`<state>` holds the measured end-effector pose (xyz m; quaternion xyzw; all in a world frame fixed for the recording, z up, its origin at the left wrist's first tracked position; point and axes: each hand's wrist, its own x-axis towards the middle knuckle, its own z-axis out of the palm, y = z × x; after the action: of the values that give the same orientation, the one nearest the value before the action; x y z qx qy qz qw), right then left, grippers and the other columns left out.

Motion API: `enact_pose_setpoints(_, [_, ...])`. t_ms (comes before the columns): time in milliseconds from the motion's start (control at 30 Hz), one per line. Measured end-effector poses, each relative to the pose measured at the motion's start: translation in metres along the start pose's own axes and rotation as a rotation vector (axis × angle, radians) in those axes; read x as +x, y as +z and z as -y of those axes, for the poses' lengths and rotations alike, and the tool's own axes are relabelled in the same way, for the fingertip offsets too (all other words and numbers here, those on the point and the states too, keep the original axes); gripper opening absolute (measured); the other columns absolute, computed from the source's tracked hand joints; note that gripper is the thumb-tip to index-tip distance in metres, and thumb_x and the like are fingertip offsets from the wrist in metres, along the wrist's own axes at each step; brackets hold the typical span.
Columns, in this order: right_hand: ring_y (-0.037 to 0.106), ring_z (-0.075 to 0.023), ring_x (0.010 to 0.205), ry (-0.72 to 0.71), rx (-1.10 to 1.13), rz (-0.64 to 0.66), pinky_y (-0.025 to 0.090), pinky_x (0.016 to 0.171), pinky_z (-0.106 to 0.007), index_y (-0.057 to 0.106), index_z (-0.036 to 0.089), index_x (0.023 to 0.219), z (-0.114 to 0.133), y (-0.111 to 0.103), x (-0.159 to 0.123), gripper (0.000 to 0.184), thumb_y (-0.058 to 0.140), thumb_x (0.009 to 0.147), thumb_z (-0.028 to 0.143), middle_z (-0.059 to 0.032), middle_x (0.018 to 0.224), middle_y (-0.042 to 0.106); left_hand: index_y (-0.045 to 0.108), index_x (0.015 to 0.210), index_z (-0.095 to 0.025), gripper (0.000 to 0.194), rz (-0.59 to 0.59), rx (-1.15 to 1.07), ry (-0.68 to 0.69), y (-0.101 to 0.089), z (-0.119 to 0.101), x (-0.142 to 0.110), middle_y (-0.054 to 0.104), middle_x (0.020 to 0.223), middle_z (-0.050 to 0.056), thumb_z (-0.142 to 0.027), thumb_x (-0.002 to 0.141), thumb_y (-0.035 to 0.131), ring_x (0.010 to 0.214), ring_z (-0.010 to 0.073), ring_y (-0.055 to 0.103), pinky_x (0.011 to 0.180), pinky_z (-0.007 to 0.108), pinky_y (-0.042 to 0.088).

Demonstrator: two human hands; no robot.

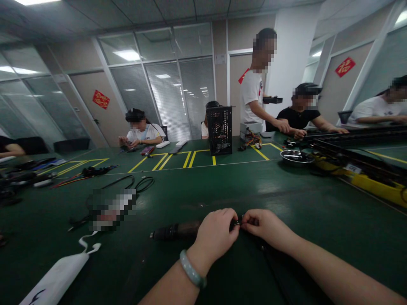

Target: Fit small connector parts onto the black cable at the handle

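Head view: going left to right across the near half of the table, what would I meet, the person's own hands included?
White object with a cord, dark cylindrical tool, left hand, right hand, yellow tray.

The scene is dim and low in contrast. A white ceiling light (36, 1) glares at the top left edge, and reflections shine in the glass partitions (155, 44). A soft sheen crosses the dark green counter (197, 182). Wide-angle distortion tilts the walls (76, 55) at both sides; fine detail is soft, and pixel blocks cover parts of several people (251, 93).
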<state>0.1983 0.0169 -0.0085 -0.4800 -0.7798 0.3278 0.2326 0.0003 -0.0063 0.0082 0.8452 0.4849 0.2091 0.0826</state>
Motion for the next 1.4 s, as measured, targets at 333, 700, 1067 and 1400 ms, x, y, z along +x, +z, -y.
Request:
enact_pose_setpoints(333, [0.059,-0.0142,0.066,0.021,-0.029,0.005,0.039,0.057,-0.021,0.070,0.020,0.085,0.0002,0.0002,-0.0006,0.012,0.061,0.083,0.029,0.0012,0.074,0.068,0.058,0.096,-0.022,0.013,0.034,0.024,0.033,-0.0006,0.0004,-0.0005,0.063,0.100,0.000,-0.017,0.085,0.056,0.093,0.0187,0.058,0.088,0.035,0.044])
enact_pose_setpoints(700, [0.059,-0.0142,0.065,0.019,-0.011,0.009,0.040,0.056,-0.021,0.069,0.020,0.083,0.0020,-0.0011,-0.0010,0.012,0.061,0.083,0.029,0.0010,0.073,0.067,0.059,0.098,-0.022,0.010,0.036,0.016,0.000,-0.0020,-0.0012,-0.0005,0.063,0.099,0.001,-0.025,0.089,0.054,0.092,0.0194,0.059,0.084,0.035,0.046])
enact_pose_setpoints(1067, [0.058,-0.0134,0.064,0.001,-0.007,-0.008,0.038,0.056,-0.020,0.068,0.021,0.082,-0.0009,0.0007,0.0002,0.008,0.062,0.083,0.026,0.0028,0.071,0.066,0.058,0.099,-0.022,0.014,0.032,0.013,0.005,-0.0016,-0.0012,-0.0004,0.063,0.098,0.001,-0.020,0.085,0.055,0.092,0.0195,0.058,0.084,0.034,0.045])
enact_pose_setpoints(1400, [0.058,-0.0133,0.065,0.013,0.004,0.003,0.039,0.057,-0.021,0.069,0.022,0.084,-0.0042,0.0019,0.0004,0.009,0.062,0.084,0.028,0.0029,0.072,0.066,0.058,0.094,-0.022,0.013,0.016,0.006,0.021,-0.0005,-0.0005,-0.0008,0.064,0.096,0.001,-0.018,0.083,0.054,0.090,0.0196,0.059,0.085,0.035,0.044])
